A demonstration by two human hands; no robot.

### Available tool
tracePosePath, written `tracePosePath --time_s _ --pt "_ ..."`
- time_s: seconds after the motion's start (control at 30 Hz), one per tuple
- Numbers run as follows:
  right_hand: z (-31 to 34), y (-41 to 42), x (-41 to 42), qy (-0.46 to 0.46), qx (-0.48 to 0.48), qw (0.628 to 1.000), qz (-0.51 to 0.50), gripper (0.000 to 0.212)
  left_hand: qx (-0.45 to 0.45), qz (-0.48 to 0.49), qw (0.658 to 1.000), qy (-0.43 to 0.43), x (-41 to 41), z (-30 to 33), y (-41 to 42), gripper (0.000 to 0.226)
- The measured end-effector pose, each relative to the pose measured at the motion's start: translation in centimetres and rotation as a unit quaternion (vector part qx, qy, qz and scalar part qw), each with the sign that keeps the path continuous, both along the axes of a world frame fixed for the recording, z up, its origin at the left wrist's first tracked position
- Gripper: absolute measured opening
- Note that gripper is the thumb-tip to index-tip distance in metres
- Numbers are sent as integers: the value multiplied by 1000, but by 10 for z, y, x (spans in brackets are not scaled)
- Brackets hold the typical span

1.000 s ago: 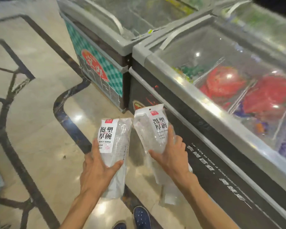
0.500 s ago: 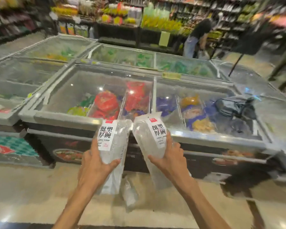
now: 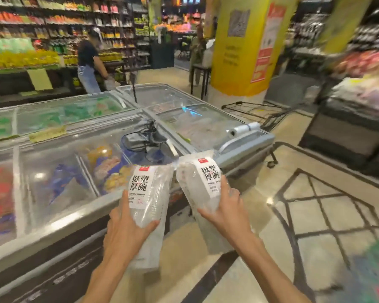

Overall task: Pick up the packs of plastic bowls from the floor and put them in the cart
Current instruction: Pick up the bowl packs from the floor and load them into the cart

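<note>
I hold two clear packs of plastic bowls, each with a white label printed in black characters. My left hand (image 3: 125,230) grips the left pack (image 3: 150,193) from below. The right pack (image 3: 202,184) is gripped by my right hand (image 3: 227,212) and tilts leftward at its top. Both packs are held upright at chest height, close together, in front of a freezer corner. A black wire shopping cart (image 3: 260,113) stands further off to the right, beyond the freezers and beside a yellow pillar.
Glass-topped chest freezers (image 3: 79,206) fill the left and centre. A dark bag with cables (image 3: 142,138) and a roll of plastic bags (image 3: 243,129) lie on them. A yellow pillar (image 3: 243,44) stands behind the cart. A person (image 3: 89,64) stands at far shelves. Tiled floor (image 3: 315,215) opens rightward.
My view has swung up from the floor and to the right, bringing the cart and pillar into sight. Both hands keep the same grip on the packs.
</note>
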State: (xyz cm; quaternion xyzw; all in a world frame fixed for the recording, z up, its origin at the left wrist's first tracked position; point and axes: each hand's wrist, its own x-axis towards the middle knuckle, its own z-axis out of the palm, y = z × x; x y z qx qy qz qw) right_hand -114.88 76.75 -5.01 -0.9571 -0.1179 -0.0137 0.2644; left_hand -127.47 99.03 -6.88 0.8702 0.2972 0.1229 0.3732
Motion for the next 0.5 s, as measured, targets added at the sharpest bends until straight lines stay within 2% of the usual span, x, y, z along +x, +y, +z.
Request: tracePosePath --time_s 0.3,0.5 --pt "8 -226 132 -8 -2 978 -210 118 4 -216 976 -23 232 2 -191 119" --pt "-1 -347 234 -4 -2 947 -322 120 -5 -305 951 -42 395 -12 -302 121"
